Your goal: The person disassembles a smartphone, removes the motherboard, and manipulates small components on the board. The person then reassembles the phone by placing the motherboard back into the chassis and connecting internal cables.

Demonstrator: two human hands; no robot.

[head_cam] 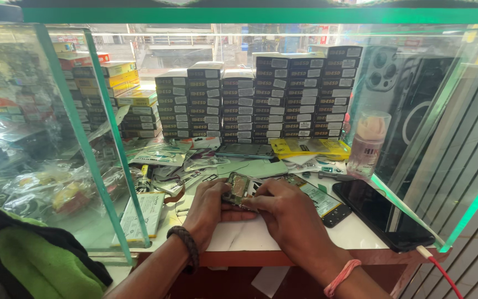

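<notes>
Resting between both hands: opened phone (238, 190), pinched by left hand (208, 209) and right hand (290, 213) fingertips above the white counter (355, 232).

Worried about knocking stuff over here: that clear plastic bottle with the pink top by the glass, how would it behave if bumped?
The bottle stands tall and narrow, so it probably tips easily. It looks like thin plastic, likely light. Being round, it may roll once down.

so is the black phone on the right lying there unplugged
No, the black phone lies screen-up on the white counter with a red cable plugged into its near end.
</notes>
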